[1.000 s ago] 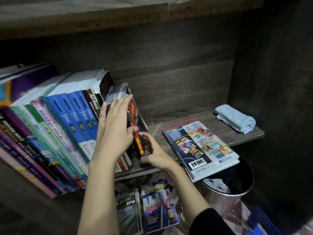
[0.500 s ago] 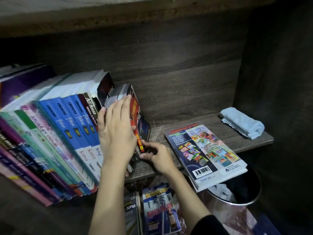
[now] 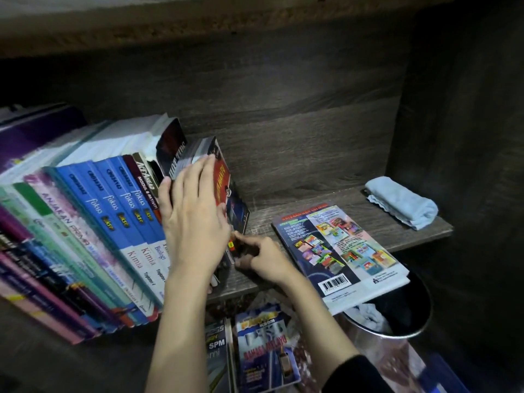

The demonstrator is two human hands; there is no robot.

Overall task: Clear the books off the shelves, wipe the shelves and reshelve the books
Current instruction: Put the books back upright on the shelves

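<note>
A round, shiny metal wastebin (image 3: 408,333) stands on the floor at lower right, dark inside, with a crumpled white scrap (image 3: 368,314) near its left rim; a blurred blue object (image 3: 442,373) lies just beside it.

One camera gives the view, and it sits on the person's head. It looks forward and down into a shelf compartment, from near enough that the hands reach the books. The back panel (image 3: 283,109) fills the upper middle, the side wall (image 3: 453,137) closes the right, and the row of books (image 3: 113,222) runs out of the left edge. Both forearms enter from the bottom edge. The left hand (image 3: 195,222) and the right hand (image 3: 263,258) meet at the red book (image 3: 222,180) near the centre. Under the shelf board (image 3: 368,199) the view reaches down to a bin (image 3: 408,330). The wide lens bends the lines at the edges.
</note>
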